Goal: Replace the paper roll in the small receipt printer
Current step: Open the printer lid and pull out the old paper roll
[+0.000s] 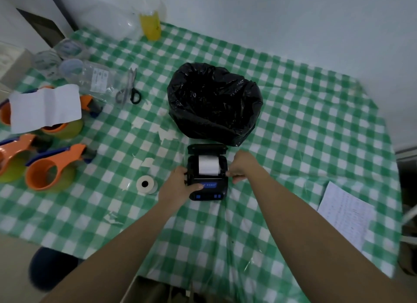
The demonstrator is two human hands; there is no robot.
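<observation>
- The small black receipt printer (207, 174) sits on the green-and-white checked surface (293, 122), held between the two hands, with its lid (206, 149) swung open toward the far side
- A white paper roll (208, 165) lies in the open compartment of the printer, its curved face showing, just beyond both hands
- The left hand (178, 185) grips the printer's left side; its thumb (196, 186) lies across the top panel, touching the blue display strip
- The right hand (242, 167) is pinched closed at the printer's right edge beside the roll compartment; whether its fingertips press a latch or only the casing cannot be told
- A second paper roll (146, 184) stands on end on the surface just left of the left hand, its dark core hole facing up, apart from the printer
- A black plastic bag (214, 102), mouth open, stands just beyond the printer's lid, past both hands
- Scissors (129, 88) with dark handles lie well beyond the left hand, to its left
- Orange tape dispensers (52, 167) are grouped far to the left of the left hand, with a loose white paper strip (45, 107) draped over the ones farther back
- A sheet of handwritten paper (347, 214) lies at the surface's edge, to the right of the right forearm
- A yellow container (150, 25) stands at the far edge by the wall
</observation>
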